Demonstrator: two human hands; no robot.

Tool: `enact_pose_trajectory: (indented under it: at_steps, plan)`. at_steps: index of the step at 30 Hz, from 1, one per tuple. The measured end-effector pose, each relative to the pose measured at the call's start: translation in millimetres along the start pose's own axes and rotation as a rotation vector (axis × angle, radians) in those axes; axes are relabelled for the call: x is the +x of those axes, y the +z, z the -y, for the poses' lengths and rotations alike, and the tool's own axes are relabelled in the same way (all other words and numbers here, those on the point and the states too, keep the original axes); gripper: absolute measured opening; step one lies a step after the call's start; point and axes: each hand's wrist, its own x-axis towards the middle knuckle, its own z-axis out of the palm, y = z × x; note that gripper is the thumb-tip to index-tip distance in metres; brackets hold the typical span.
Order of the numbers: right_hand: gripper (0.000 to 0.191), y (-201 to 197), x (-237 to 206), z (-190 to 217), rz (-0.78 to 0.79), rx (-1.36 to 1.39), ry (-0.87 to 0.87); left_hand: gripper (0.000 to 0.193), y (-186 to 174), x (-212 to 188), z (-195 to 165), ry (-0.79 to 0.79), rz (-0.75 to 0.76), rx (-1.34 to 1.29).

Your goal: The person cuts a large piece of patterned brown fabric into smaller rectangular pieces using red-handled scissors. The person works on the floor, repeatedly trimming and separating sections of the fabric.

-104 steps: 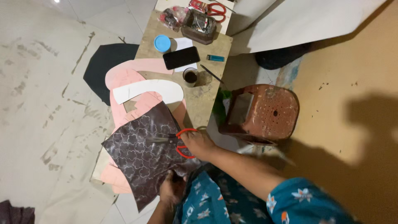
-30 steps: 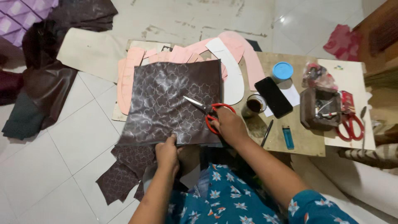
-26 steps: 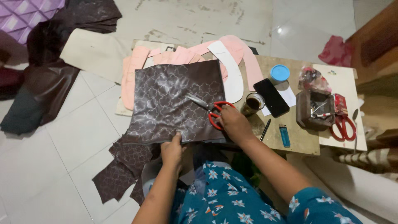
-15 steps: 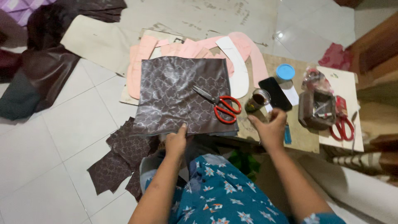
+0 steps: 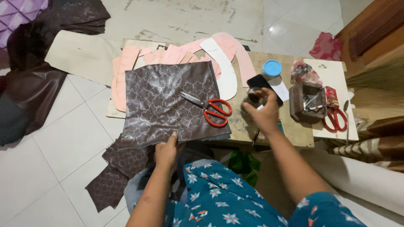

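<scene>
The left hand [image 5: 167,152] is pinching the brown patterned sheet [image 5: 168,103]; the right hand [image 5: 263,114] is gripping a small cup [image 5: 254,94], red-handled scissors [image 5: 208,108] lying idle, cutting seemingly unfinished

Teal garment [image 5: 219,201] with white star-like flowers, orange accents; short sleeve [image 5: 324,210], apparently; forearms bare

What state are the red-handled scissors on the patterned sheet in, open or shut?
Open. The scissors lie flat on the brown patterned sheet, blades slightly parted and handle loops spread, with neither hand on them.
</scene>
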Motion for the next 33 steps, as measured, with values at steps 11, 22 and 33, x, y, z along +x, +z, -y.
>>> enact_pose_trajectory:
  at_steps: [11,22,33]
  plan:
    - [0.077,-167,130,-79,-0.21,-0.052,0.248,0.036,-9,0,18,0.005,-0.028,0.016]
    - [0.084,-167,163,-171,-0.331,-0.134,0.254,0.04,-15,1,26,0.002,-0.105,0.093]
    - [0.081,-156,161,-194,-0.311,-0.054,0.249,0.032,-3,-13,9,-0.059,-0.088,-0.036]
